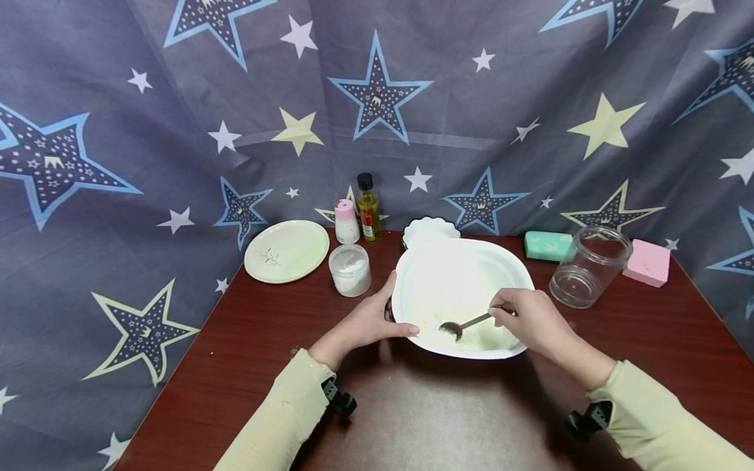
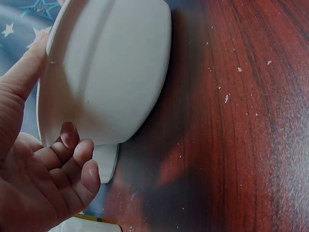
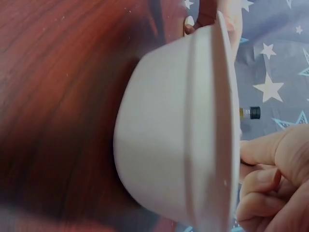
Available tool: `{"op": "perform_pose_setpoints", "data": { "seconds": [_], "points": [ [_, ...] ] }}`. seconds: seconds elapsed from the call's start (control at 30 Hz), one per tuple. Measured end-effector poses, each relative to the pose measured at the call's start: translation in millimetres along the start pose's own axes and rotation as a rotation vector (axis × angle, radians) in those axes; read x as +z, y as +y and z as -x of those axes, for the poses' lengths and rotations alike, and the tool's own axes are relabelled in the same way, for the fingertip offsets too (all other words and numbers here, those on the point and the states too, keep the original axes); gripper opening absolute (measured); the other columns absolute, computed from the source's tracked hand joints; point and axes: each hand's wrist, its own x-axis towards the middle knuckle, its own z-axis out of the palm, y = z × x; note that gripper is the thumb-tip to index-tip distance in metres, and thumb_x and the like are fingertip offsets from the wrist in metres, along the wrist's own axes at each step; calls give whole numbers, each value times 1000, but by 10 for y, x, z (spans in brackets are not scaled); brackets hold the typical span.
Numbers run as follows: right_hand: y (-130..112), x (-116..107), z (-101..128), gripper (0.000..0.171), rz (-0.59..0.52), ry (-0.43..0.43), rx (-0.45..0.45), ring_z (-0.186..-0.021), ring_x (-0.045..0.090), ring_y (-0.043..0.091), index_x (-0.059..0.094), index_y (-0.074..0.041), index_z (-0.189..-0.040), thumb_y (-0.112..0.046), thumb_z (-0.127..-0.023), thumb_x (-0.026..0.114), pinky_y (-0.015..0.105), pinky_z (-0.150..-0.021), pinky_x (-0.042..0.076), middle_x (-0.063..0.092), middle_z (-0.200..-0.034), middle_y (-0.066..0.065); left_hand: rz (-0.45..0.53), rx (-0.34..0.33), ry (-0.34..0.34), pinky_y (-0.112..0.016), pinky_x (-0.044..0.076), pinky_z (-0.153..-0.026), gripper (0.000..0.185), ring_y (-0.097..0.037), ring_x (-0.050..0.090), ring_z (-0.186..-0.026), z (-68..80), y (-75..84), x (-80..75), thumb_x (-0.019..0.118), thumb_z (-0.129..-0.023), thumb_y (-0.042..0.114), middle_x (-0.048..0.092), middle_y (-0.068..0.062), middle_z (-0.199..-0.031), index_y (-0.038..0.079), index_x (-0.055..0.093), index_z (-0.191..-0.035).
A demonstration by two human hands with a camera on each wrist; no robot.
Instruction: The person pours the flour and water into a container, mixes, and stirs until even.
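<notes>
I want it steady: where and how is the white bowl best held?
Probably the left rim of the white bowl, coming from the left, thumb above: the rim flares outward, and the right hand, holding a spoon, occupies the right side.

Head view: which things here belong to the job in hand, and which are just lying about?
In the job:
bowl, held by the left fingers
spoon, held by the right fingers
white stuff in the bowl

Apparently lying about:
plate
shaker
bottle
scalloped dish
green block
clear jar
pink block
powder jar, though it may belong
</notes>
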Motion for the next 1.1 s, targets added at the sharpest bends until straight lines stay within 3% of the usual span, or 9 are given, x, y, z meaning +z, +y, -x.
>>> {"op": "perform_pose_setpoints", "data": {
  "seconds": [0.37,0.77,1.1],
  "points": [
    [-140,223,-113,17,22,74,-36,-59,53,4,63,-15,-74,-3,-84,72,30,-60,43,61,-63,-12,-2,-17,2,-34,36,-104,119,-14,45,-125,5,-4,5,83,-75,43,20,-9,-159,10,4,-157],
    [-174,382,-244,18,85,164,-48,-55,48,11,60,-12,-73,-1,-84,69,34,-56,42,54,-61,-8,-5,-19,10,-34,38,-101,118,-15,52,-117,3,16,8,84,-75,41,27,-13,-157,6,5,-157],
    [-87,383,-367,13,147,223,12,-55,55,21,60,-8,-76,-2,-86,67,41,-57,45,57,-62,-2,-2,-15,13,-34,38,-101,118,-15,51,-118,7,18,4,84,-75,40,27,-13,-157,8,5,-157]
  ]
}}
